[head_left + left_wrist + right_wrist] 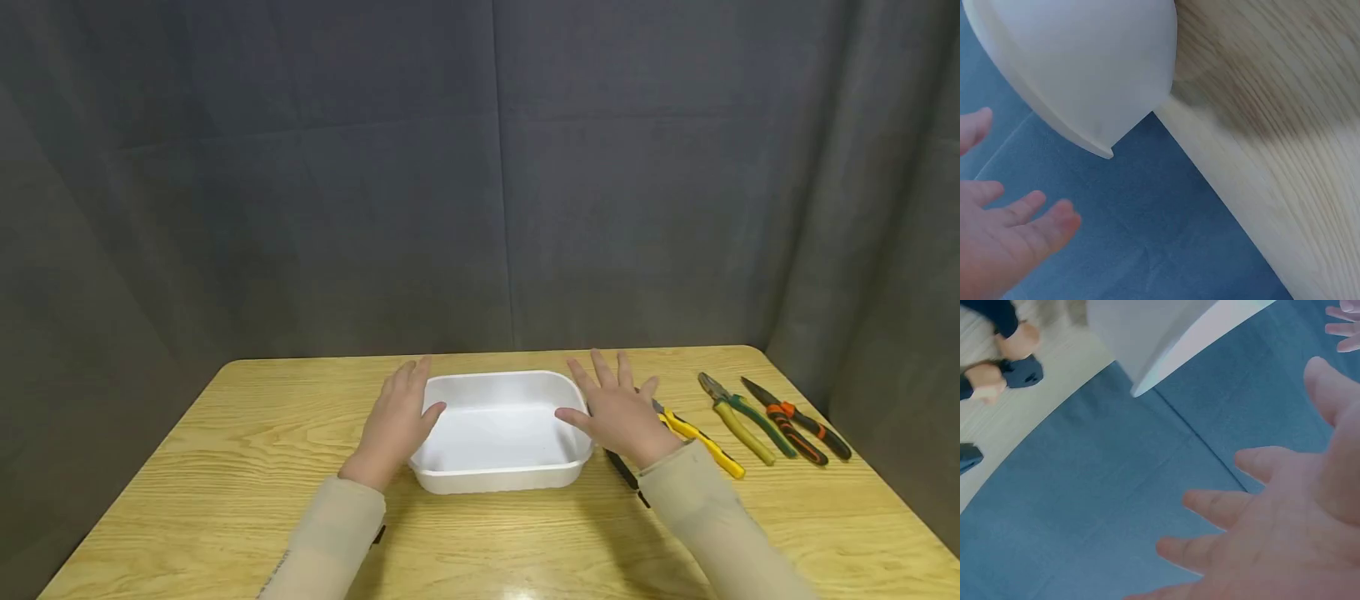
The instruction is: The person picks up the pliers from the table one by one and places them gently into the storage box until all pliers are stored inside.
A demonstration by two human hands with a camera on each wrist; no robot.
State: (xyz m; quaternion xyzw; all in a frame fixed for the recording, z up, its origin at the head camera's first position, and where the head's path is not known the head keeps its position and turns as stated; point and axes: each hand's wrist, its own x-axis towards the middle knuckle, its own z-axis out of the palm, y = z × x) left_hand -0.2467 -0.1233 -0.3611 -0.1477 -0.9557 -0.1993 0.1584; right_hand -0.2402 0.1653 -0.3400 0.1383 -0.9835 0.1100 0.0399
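Observation:
A white rectangular plastic tray (502, 481) with rounded corners stands on the wooden table, its visible inside bare. Beside its left end is my left hand (396, 423), fingers extended and thumb apart over the rim. My right hand (622, 418) hovers at the opposite end with fingers spread wide. In the left wrist view the tray (1091, 56) is apart from the fingers. A gap also separates the tray (1147, 337) from my spread fingers in the right wrist view. Neither hand holds anything.
Right of the tray lie yellow-handled pliers (708, 446), partly behind my right hand, pliers with green and yellow handles (742, 417), and black-and-orange pliers (798, 427). A dark handle (622, 471) shows beneath my right wrist. A grey curtain (480, 208) hangs behind the table (225, 467).

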